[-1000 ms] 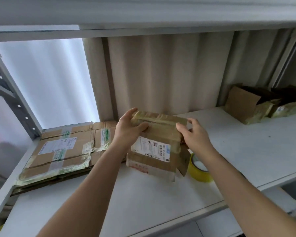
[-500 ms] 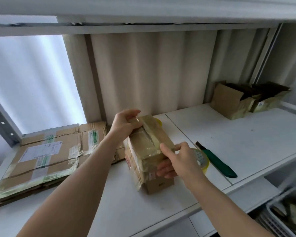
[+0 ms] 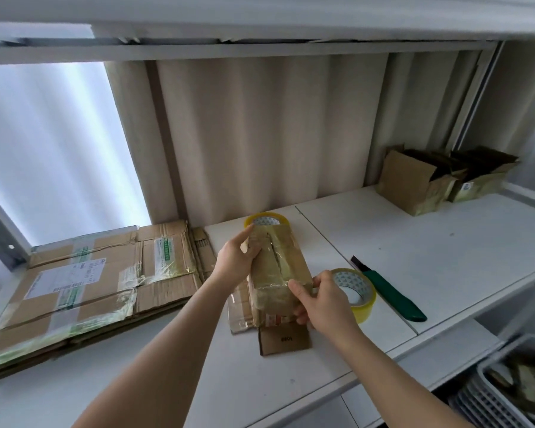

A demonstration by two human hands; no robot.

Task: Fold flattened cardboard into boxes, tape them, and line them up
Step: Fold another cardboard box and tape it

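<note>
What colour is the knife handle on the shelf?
Green, on the knife handle, clearest in the head view.

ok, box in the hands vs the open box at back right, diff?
The held box is shut along its top and gripped by the left hand and right hand; the open box stands untouched, flaps up, by the wall. Both are taped brown cardboard.

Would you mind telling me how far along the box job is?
Done: two boxes stand lined up at the shelf's far right. In hand: left hand and right hand hold a partly taped box. Left: the flattened cardboard stack.
</note>
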